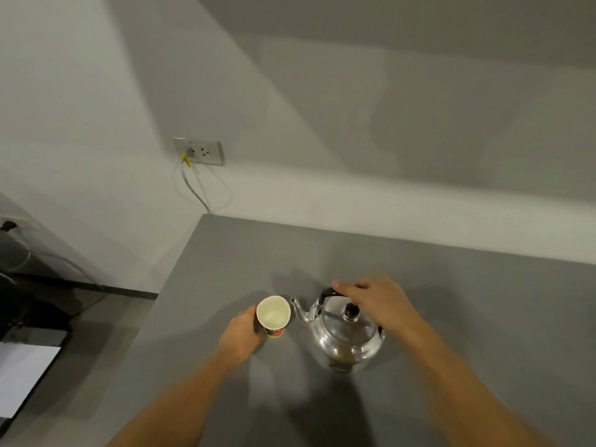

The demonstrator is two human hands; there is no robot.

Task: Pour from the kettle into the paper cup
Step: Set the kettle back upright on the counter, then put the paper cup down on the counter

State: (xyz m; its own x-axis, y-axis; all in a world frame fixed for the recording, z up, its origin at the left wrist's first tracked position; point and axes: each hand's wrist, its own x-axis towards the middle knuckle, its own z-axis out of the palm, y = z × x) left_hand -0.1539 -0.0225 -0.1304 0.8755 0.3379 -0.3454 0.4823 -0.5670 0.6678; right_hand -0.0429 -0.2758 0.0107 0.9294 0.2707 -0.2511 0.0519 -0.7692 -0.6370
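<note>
A shiny metal kettle [346, 333] with a black lid knob and a dark arched handle stands upright on the grey table [483, 301]. Its spout points left, toward a paper cup [273, 316] with a white inside and a red and yellow print low on its side. The cup stands upright just left of the spout, not touching it. My left hand [242, 335] is wrapped around the cup from the left. My right hand [377, 301] lies over the kettle's handle, fingers curled around it. The cup's inside looks empty.
The table's left edge runs diagonally near my left arm, with the floor below. A wall socket [199, 151] with a plugged-in white cable sits on the wall behind. Dark equipment [29, 285] and a white sheet [22, 379] lie at the far left.
</note>
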